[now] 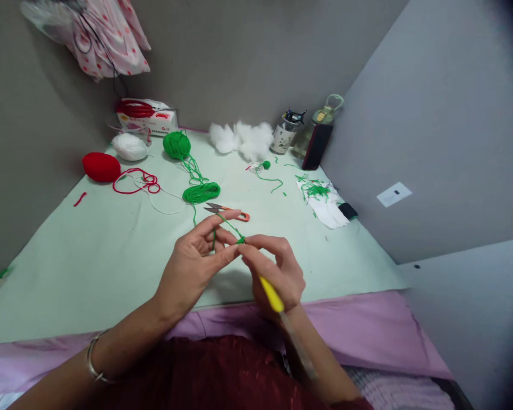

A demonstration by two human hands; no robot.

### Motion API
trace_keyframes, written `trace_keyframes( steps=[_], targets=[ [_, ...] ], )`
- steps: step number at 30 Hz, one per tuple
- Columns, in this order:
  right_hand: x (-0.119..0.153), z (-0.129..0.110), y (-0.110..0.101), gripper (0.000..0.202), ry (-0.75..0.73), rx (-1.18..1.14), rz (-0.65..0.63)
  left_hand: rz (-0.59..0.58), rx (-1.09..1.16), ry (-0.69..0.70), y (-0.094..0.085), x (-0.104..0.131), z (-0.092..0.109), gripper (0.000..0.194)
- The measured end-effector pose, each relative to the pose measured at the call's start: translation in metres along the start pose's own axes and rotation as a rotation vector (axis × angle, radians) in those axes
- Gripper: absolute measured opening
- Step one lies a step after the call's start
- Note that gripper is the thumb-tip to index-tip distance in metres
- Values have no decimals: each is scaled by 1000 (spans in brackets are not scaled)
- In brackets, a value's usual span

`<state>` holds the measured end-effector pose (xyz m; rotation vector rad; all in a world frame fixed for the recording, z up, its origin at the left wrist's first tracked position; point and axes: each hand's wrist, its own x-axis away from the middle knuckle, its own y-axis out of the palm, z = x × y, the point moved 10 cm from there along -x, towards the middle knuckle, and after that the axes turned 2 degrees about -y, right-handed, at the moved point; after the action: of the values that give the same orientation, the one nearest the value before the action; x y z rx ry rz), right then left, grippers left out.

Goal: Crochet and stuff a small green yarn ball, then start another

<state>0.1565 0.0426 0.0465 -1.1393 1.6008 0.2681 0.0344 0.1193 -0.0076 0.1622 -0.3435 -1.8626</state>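
Observation:
My left hand (196, 262) pinches a small green yarn piece (241, 240) between thumb and finger, with green yarn running over its raised index finger. In my right hand (277, 273) is a crochet hook with a yellow handle (271, 294), its tip at the green piece, where the fingertips of both hands meet. Just beyond my left fingers lie orange-handled thread scissors (243, 217). A loose green skein (201, 192) sits behind them, and a strand from it runs down toward my left hand.
Red yarn (101, 167), white yarn (129, 147) and a green ball (176, 145) are at the back left. White stuffing (241, 139), a pen cup (284, 135), a bottle (325, 115) and a phone (317, 147) stand behind. Green scraps (317, 190) lie on white tissue (331, 213) at right.

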Motion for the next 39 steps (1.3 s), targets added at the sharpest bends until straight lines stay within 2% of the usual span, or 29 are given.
trace_keyframes(
  steps=[3, 5, 8, 10, 14, 17, 19, 21, 24, 26, 28, 31, 34, 39],
  targets=[
    [0, 0, -1, 40, 18, 2, 19, -117, 257, -201, 11, -2, -20, 44],
    [-3, 13, -6, 31, 159, -140, 76, -138, 321, -266, 13, -3, -26, 38],
    [-5, 35, -9, 21, 385, -409, 177, -88, 263, -210, 6, -6, -20, 37],
    [-6, 41, -5, 18, 440, -506, 183, -87, 205, -160, 6, -6, -15, 39],
    [-8, 33, 2, 19, 373, -451, 111, -95, 127, -99, 10, -4, -13, 33],
    [-4, 21, 2, 29, 246, -269, 68, -44, 116, -88, 5, -5, -15, 37],
    [-2, 11, 1, 38, 134, -115, 49, -57, 196, -137, 7, -5, -20, 40],
    [-1, 7, -1, 42, 85, -65, 48, -104, 316, -230, 12, -5, -27, 40],
    [-4, 23, -7, 32, 243, -226, 98, -133, 431, -323, 15, -5, -33, 30],
    [-5, 36, -10, 23, 385, -384, 153, -111, 425, -297, 11, -6, -31, 25],
    [-6, 42, -6, 18, 456, -504, 161, -96, 350, -238, 8, -7, -26, 27],
    [-8, 40, 3, 15, 463, -551, 113, -72, 201, -163, 7, -5, -20, 34],
    [-6, 41, 4, 16, 460, -555, 112, -45, 139, -146, 5, -5, -17, 35],
    [1, 50, 7, 16, 536, -635, 132, -128, 235, -247, 12, -4, -24, 50]
  ],
)
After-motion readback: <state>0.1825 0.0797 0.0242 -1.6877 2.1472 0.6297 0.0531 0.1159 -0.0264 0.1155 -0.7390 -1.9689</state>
